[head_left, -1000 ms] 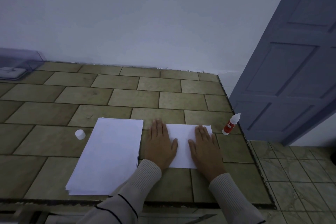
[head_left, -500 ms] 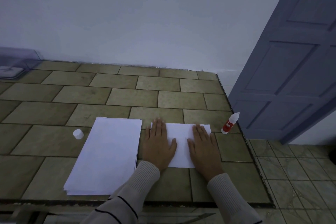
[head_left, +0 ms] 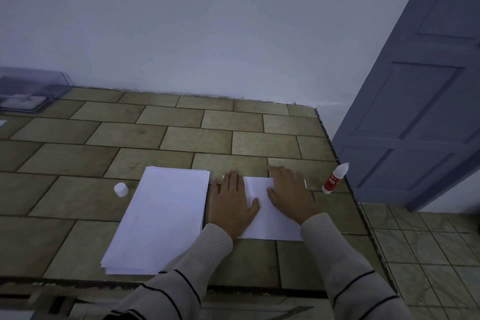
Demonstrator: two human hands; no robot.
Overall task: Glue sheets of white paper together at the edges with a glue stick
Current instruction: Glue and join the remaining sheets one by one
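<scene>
Right hand (head_left: 288,195) slid forward, fingertips now past far edge of sheet (head_left: 270,226); left hand (head_left: 231,202) unmoved. Both palms flat on sheet, grip apart, fingers straight. Sheet: white, smooth, rectangular, lying on tiled bench (head_left: 78,163) near right edge. Thick stack of paper (head_left: 161,221) just left, edges slightly fanned. Glue bottle (head_left: 333,179), red label, white conical tip, upright right of sheet; small round white cap (head_left: 121,189) left of stack.

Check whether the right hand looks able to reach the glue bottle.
Probably yes: the right hand lies flat on the paper sheet, and only bare countertop lies between it and the glue bottle.
</scene>
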